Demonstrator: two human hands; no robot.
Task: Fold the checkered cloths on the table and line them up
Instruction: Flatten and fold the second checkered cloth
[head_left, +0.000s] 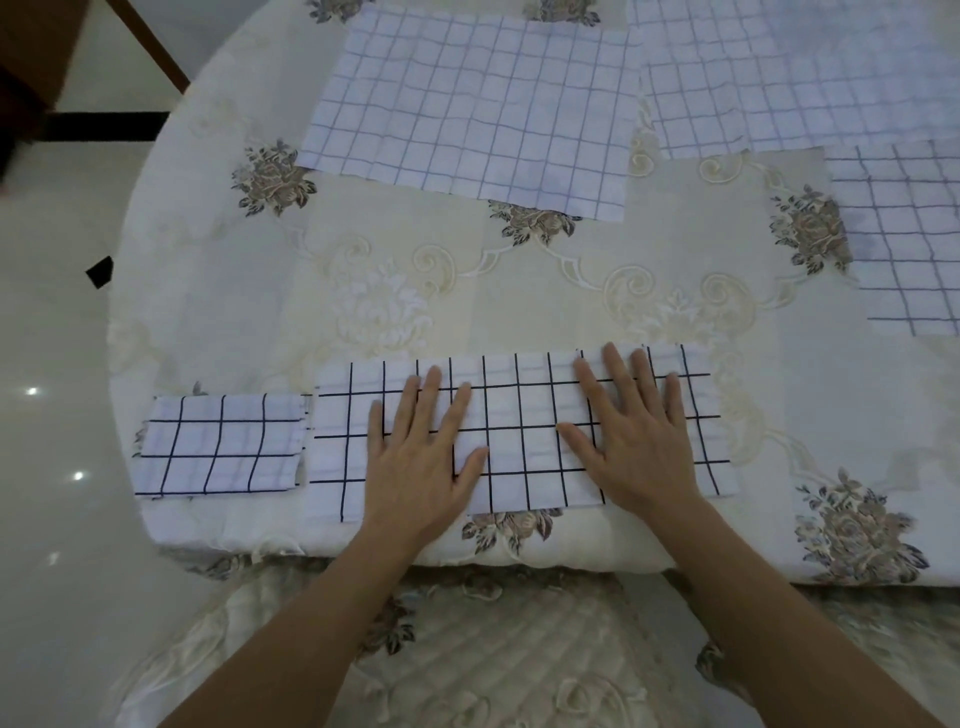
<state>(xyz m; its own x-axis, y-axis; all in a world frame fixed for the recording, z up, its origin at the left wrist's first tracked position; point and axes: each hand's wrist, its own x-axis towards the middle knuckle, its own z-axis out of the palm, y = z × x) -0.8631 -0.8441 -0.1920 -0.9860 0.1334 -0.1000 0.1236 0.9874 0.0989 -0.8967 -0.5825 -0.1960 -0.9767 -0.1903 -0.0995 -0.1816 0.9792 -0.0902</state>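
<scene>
Left hand (415, 467) and right hand (634, 447) lie flat (palms down) on long cloth (519, 410) at table (571, 551) edge.

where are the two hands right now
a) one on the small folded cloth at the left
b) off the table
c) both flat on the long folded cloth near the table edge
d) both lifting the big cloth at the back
c: the left hand and right hand lie flat with fingers spread on the long folded cloth; the small folded cloth lies untouched beside it.
</scene>
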